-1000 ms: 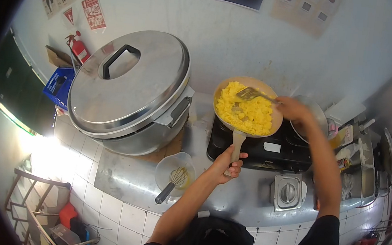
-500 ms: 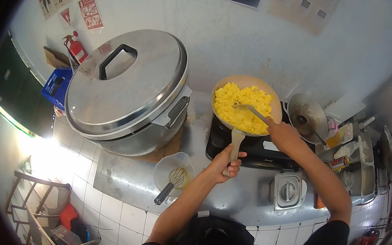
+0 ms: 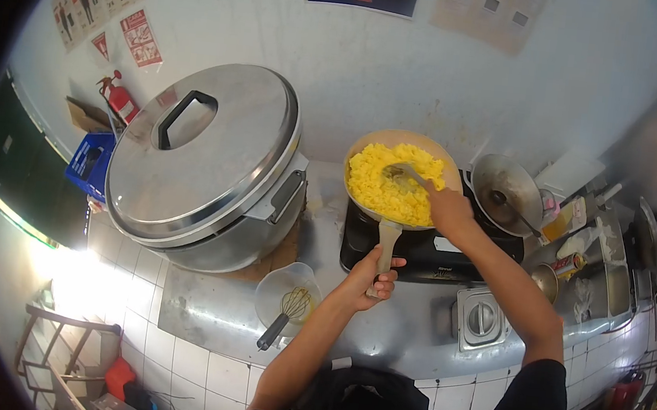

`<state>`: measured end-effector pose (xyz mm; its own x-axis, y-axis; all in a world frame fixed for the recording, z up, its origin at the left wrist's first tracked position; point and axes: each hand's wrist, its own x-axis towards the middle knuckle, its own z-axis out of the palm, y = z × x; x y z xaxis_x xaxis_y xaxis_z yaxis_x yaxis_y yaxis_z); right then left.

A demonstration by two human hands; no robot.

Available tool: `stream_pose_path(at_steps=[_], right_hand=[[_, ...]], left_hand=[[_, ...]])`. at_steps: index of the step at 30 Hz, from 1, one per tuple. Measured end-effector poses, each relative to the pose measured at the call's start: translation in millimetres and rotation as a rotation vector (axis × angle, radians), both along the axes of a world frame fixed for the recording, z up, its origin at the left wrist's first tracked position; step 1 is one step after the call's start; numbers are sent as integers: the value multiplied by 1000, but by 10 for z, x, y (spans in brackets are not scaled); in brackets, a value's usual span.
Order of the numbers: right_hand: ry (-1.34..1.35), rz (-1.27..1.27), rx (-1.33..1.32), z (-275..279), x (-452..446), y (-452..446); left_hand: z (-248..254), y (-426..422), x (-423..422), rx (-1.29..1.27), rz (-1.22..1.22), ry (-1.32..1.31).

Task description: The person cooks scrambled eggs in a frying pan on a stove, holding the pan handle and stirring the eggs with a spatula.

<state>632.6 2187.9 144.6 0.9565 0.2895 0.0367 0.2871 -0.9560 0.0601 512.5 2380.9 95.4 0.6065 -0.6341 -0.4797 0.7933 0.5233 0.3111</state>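
Note:
My left hand (image 3: 369,280) is wrapped round the pale handle (image 3: 386,247) of a frying pan (image 3: 452,170) on the black stove (image 3: 357,240). Yellow scrambled egg (image 3: 393,200) fills much of the pan. Above the pan's right side, my right hand (image 3: 452,215) grips a metal spatula (image 3: 413,175), whose blade is down in the egg and partly hidden by it.
A large lidded pot (image 3: 213,161) stands left of the stove. In front are a clear bowl (image 3: 265,298) with a whisk (image 3: 285,314) and a lidded steel container (image 3: 481,320). A wok (image 3: 506,188) with a ladle sits on the right, beside metal trays (image 3: 618,287).
My right hand has swung from the pan's right rim down and left, bringing the spatula into the middle of the egg. My left hand still holds the handle. The view has shifted slightly.

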Motion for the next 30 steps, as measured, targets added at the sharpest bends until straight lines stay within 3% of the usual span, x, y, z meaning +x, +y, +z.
stream_pose_path(at_steps=[3,8,11,14,16,18,21,24,26,30], right_hand=[[68,14,132,-31,-56,219],[197,26,6,622,-296,-143],[132,-139,-10,644,-232,-494],[43,14,1,-93,291,-778],[397,-358,362,4,336,-269],[80,-69,325,-683,618,-206],[104,21,285,-310,151,260],[149,15,79,76,-364,287],[158,12,-47,419,-570,149],[118,-47,-148,591,-509,-309]], left_hand=[[-8,-4,3,-11,-2,-8],[-14,14,-20,-33,16,21],[-3,21,-7,-32,7,26],[3,19,-5,-11,-15,14],[11,14,0,-6,-7,14],[29,7,8,2,-21,11],[33,22,26,4,-8,20],[-21,6,11,-9,4,18],[-24,19,9,-20,13,19],[14,27,-5,-40,22,21]])
